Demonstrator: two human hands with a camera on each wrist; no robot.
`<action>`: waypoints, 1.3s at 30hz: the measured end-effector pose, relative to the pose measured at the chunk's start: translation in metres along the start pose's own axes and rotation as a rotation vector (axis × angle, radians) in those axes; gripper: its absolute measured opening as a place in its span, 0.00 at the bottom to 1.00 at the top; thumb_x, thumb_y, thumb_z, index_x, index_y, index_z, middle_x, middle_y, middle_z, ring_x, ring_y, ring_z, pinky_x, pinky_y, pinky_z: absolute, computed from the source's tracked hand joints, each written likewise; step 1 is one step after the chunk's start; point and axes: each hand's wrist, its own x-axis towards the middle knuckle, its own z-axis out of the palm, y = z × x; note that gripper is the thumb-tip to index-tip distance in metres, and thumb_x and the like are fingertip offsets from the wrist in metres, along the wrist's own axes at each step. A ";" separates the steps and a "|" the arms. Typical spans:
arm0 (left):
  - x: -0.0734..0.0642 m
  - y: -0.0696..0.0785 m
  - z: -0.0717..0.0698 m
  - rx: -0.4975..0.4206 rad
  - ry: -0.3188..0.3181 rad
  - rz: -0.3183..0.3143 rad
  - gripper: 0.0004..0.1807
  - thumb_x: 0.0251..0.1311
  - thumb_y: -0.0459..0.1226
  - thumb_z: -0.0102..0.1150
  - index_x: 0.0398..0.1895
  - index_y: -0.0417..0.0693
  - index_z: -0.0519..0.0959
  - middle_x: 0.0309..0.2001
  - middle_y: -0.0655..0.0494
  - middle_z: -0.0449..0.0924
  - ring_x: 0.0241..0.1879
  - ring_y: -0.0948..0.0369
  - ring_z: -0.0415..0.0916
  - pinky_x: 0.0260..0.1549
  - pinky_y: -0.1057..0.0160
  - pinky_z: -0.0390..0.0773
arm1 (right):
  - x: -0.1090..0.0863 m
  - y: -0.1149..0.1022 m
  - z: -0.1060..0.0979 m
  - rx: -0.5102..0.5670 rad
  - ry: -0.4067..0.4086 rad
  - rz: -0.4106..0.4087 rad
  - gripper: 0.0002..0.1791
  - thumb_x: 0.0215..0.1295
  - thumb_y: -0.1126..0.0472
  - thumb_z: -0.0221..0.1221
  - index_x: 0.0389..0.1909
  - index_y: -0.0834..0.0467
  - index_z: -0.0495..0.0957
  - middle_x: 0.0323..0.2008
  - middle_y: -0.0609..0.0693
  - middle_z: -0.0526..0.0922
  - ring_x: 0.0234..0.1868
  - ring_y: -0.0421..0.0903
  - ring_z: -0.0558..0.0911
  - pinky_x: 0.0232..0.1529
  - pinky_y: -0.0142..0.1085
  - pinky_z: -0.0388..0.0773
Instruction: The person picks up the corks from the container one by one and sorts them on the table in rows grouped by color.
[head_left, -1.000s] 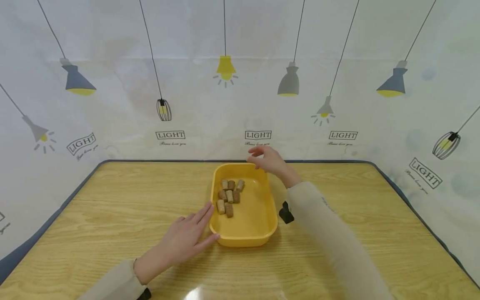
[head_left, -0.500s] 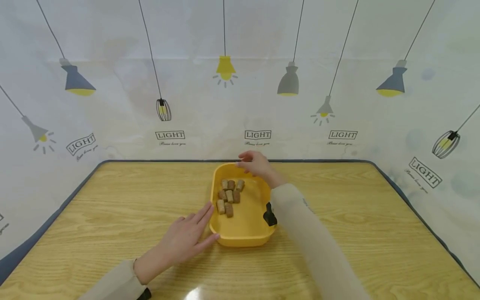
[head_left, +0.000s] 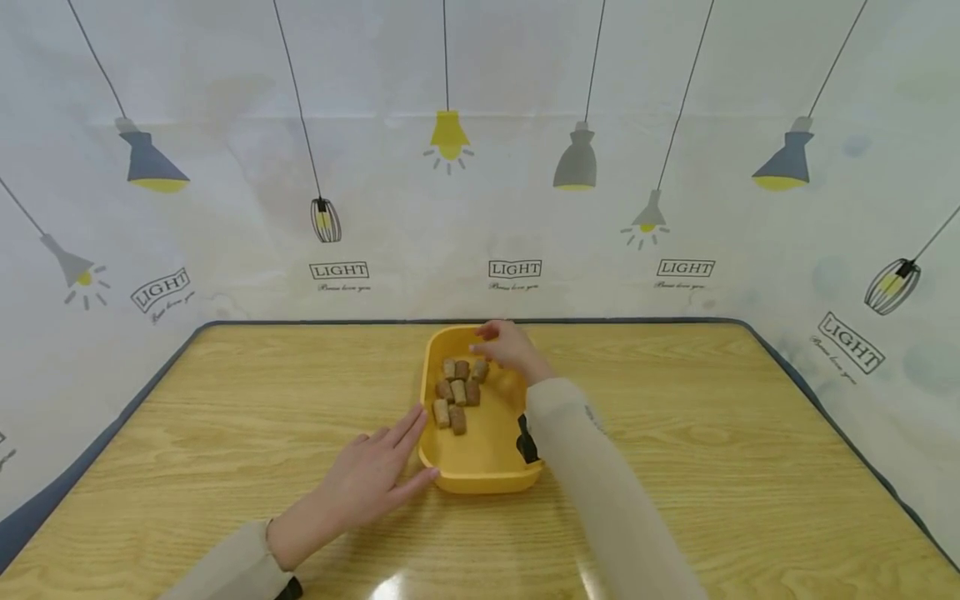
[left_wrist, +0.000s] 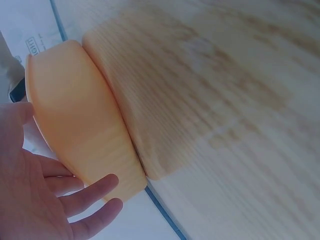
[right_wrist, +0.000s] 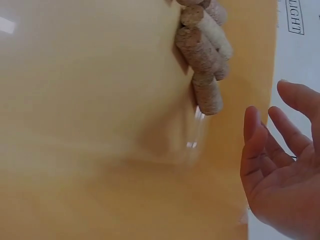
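Note:
A yellow plastic bin stands on the table, with several corks grouped in its left half. Some corks are light tan, others darker brown; in the right wrist view the pile of corks shows a grainy surface. My left hand rests with extended fingers against the bin's left side. In the left wrist view those fingers lie along the outer wall. Over the far end of the bin hovers my right hand, fingers loosely bent and holding nothing, close to the farthest cork at the right.
The bin sits near the back edge of a wood-grain table. Behind and beside the table hangs a pale wall cover printed with lamps. A black wrist device on the right sleeve hangs over the bin's right side.
My right hand has come down and left, from above the bin's far right corner to over its far end near the corks. The left hand, bin and corks stay put.

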 end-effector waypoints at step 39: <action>-0.001 -0.001 0.002 -0.007 0.011 0.004 0.39 0.60 0.59 0.36 0.64 0.39 0.56 0.64 0.47 0.53 0.44 0.49 0.73 0.32 0.54 0.73 | 0.005 0.026 0.027 -0.204 0.025 -0.014 0.20 0.51 0.64 0.60 0.47 0.63 0.74 0.39 0.56 0.77 0.40 0.49 0.73 0.42 0.37 0.69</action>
